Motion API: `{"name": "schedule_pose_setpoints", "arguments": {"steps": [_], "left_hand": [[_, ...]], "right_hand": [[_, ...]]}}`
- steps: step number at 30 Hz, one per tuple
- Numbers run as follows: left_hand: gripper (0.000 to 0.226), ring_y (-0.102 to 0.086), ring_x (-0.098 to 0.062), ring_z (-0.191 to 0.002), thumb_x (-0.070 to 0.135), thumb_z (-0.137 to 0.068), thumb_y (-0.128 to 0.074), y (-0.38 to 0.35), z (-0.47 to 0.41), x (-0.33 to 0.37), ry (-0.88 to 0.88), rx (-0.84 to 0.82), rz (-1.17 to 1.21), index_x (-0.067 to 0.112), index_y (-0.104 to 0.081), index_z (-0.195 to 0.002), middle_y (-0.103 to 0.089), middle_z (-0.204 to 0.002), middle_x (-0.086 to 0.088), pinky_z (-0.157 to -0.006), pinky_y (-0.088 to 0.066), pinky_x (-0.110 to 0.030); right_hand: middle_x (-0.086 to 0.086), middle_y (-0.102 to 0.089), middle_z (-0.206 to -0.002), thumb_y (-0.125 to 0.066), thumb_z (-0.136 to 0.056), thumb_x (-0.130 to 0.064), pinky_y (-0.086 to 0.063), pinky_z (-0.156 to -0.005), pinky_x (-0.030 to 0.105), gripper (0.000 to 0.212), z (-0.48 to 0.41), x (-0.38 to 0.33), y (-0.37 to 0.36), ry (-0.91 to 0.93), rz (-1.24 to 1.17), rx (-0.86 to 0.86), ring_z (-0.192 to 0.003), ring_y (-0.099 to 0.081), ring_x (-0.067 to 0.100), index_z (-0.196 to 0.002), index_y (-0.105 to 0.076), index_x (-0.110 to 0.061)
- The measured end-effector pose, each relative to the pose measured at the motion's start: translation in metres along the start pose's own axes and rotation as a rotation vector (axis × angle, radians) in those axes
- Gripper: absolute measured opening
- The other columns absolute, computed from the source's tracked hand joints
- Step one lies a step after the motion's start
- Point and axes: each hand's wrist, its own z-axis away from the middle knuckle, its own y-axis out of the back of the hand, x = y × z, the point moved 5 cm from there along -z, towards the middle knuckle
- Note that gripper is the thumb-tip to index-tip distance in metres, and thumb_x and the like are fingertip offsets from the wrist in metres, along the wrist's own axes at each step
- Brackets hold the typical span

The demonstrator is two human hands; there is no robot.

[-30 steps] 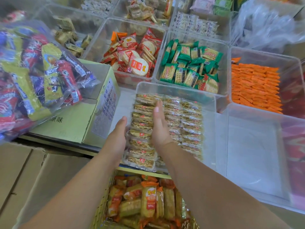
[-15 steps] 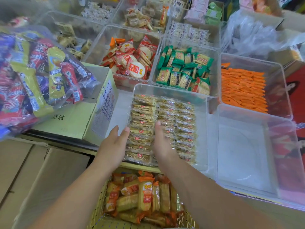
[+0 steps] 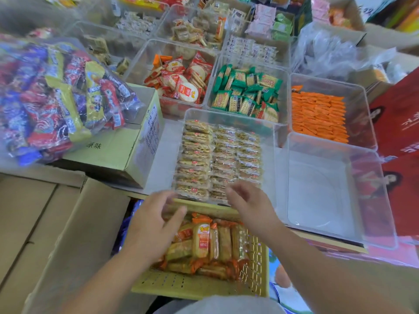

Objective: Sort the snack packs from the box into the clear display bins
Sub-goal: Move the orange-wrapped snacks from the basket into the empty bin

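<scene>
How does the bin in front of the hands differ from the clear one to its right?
The front bin holds neat rows of clear-wrapped packs; the right bin shows only its bare floor. The right hand overlaps the front bin's near edge; nothing overlaps the right bin. Both are clear, open-topped plastic.

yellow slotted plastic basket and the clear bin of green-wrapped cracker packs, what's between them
A clear plastic bin filled with rows of tan biscuits in clear wrappers, seen in the head view; the right hand overlaps its near edge.
</scene>
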Motion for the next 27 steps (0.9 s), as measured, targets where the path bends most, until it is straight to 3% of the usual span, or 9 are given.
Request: {"name": "schedule_pose_setpoints", "arguments": {"steps": [4,7,9,11,13,15,19,24,27], "left_hand": [[0.042,-0.058,-0.011,-0.104,0.043,-0.085,-0.078,-0.036,0.033,-0.025,0.050,-0.189,-0.079,0.030,-0.064,-0.122,-0.052,-0.105,0.020,-0.092,-0.048,-0.032],[0.075,-0.056,-0.015,-0.117,0.071,-0.076,-0.066,-0.058,0.033,-0.029,0.084,-0.316,-0.175,0.029,-0.055,-0.137,-0.054,-0.122,0.011,-0.099,-0.047,-0.033],[0.097,-0.052,-0.018,-0.125,0.085,-0.066,-0.049,-0.073,0.028,-0.029,0.083,-0.383,-0.252,0.028,-0.049,-0.144,-0.053,-0.135,0.006,-0.103,-0.045,-0.035],[0.105,-0.045,-0.024,-0.135,0.090,-0.066,-0.046,-0.088,0.022,-0.030,0.114,-0.460,-0.301,0.027,-0.042,-0.150,-0.049,-0.146,0.001,-0.108,-0.043,-0.041],[0.103,-0.043,-0.029,-0.138,0.093,-0.069,-0.050,-0.098,0.018,-0.030,0.129,-0.505,-0.358,0.028,-0.041,-0.149,-0.050,-0.148,-0.002,-0.109,-0.041,-0.044],[0.097,-0.050,-0.028,-0.131,0.096,-0.068,-0.049,-0.103,0.014,-0.031,0.088,-0.499,-0.429,0.032,-0.048,-0.141,-0.057,-0.140,0.000,-0.104,-0.043,-0.043],[0.079,-0.057,-0.023,-0.118,0.084,-0.071,-0.059,-0.109,0.011,-0.033,0.035,-0.501,-0.516,0.028,-0.059,-0.126,-0.062,-0.126,0.001,-0.095,-0.049,-0.041],[0.054,-0.061,-0.015,-0.093,0.073,-0.069,-0.073,-0.110,0.012,-0.034,0.130,-0.611,-0.319,0.031,-0.064,-0.103,-0.062,-0.100,0.008,-0.080,-0.055,-0.035],[0.062,-0.065,-0.011,-0.093,0.064,-0.065,-0.073,-0.110,0.013,-0.032,0.193,-0.674,-0.152,0.034,-0.064,-0.119,-0.070,-0.109,0.008,-0.078,-0.057,-0.033]], "right_hand": [[-0.021,-0.064,-0.090,-0.069,-0.092,-0.036,-0.048,-0.067,0.013,0.008,0.048,0.008,0.010,0.062,0.086,0.080,-0.083,-0.064,0.001,-0.085,-0.067,-0.037],[-0.020,-0.065,-0.080,-0.066,-0.093,-0.041,-0.045,-0.062,0.013,0.008,0.066,0.009,0.006,0.054,0.251,0.123,-0.078,-0.064,0.000,-0.087,-0.068,-0.037],[-0.017,-0.069,-0.090,-0.061,-0.094,-0.049,-0.047,-0.069,0.021,0.025,0.072,0.022,-0.007,-0.070,0.400,0.037,-0.088,-0.066,0.003,-0.111,-0.069,-0.033],[0.000,-0.065,-0.125,-0.057,-0.093,-0.056,-0.048,-0.082,0.032,0.059,0.078,0.040,-0.026,-0.242,0.459,-0.097,-0.112,-0.063,0.020,-0.141,-0.051,-0.021],[0.008,-0.050,-0.145,-0.058,-0.091,-0.061,-0.044,-0.096,0.036,0.077,0.085,0.052,-0.044,-0.358,0.371,-0.132,-0.128,-0.051,0.028,-0.148,-0.037,-0.014],[0.008,-0.049,-0.144,-0.062,-0.089,-0.056,-0.045,-0.098,0.037,0.074,0.087,0.060,-0.054,-0.441,0.265,-0.059,-0.127,-0.052,0.028,-0.144,-0.037,-0.013],[0.005,-0.062,-0.123,-0.067,-0.087,-0.047,-0.052,-0.082,0.033,0.077,0.086,0.072,-0.064,-0.565,0.206,0.054,-0.108,-0.062,0.023,-0.147,-0.033,-0.014],[-0.009,-0.060,-0.110,-0.071,-0.085,-0.045,-0.044,-0.064,0.023,0.077,0.086,0.082,-0.077,-0.596,0.092,0.041,-0.089,-0.058,0.009,-0.150,-0.037,-0.020],[-0.014,-0.056,-0.112,-0.072,-0.088,-0.041,-0.043,-0.065,0.021,0.083,0.086,0.084,-0.081,-0.638,-0.098,0.020,-0.094,-0.055,0.009,-0.157,-0.028,-0.027]]}}
